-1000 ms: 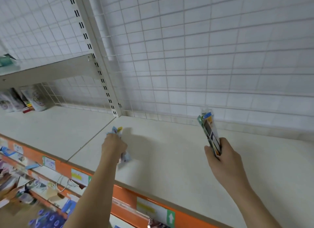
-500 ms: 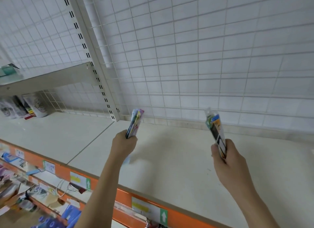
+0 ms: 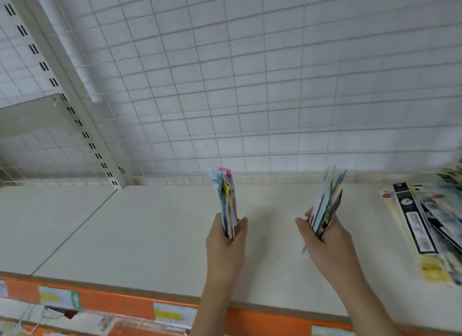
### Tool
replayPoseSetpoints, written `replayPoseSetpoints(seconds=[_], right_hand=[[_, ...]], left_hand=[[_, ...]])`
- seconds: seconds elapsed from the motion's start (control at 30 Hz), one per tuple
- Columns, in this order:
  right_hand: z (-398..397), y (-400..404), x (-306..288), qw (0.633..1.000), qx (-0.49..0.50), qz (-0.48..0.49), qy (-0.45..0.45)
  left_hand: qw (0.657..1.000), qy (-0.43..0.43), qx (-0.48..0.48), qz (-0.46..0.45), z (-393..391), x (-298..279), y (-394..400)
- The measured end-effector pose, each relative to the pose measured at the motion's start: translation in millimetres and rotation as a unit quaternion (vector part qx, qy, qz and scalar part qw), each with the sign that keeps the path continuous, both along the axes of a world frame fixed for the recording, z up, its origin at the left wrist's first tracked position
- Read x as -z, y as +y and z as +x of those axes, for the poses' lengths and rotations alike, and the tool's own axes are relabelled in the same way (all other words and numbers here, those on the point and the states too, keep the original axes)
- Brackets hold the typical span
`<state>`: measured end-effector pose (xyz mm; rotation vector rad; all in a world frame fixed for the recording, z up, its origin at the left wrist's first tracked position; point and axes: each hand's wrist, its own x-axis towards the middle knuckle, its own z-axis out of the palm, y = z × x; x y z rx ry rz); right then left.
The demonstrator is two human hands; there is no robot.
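My left hand (image 3: 225, 245) grips a thin stack of flat colourful packets (image 3: 226, 198), held upright and edge-on above the cream shelf (image 3: 150, 230). My right hand (image 3: 325, 245) grips a second upright stack of flat packets (image 3: 328, 198), its top fanned slightly and blurred. The two hands are side by side, a short gap between them, over the middle of the shelf. Neither stack touches the shelf.
A pile of long flat packaged items (image 3: 425, 225) lies on the shelf at the right. A white wire-grid back panel (image 3: 250, 85) rises behind. A slotted upright post (image 3: 62, 85) stands at the left. The orange shelf edge (image 3: 112, 300) carries price labels.
The view has swung right, bringing the pile at the right into sight. My left hand has lifted its packets upright and moved close to my right hand.
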<state>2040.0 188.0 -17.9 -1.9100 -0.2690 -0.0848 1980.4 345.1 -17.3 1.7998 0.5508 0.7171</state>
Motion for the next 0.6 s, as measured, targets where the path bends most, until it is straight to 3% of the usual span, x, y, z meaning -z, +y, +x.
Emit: replayPoseSetpoints(seconds=[0.3, 0.6], right_hand=[[-18, -18, -16, 0.993, 0.099, 0.015, 0.058], [-21, -76, -43, 0.983, 0.163, -0.082, -0.004]], left_hand=[[1.000, 0.017, -0.018, 0.007, -3, 7, 15], [0.998, 0.060, -0.018, 0.016, 7, -4, -2]])
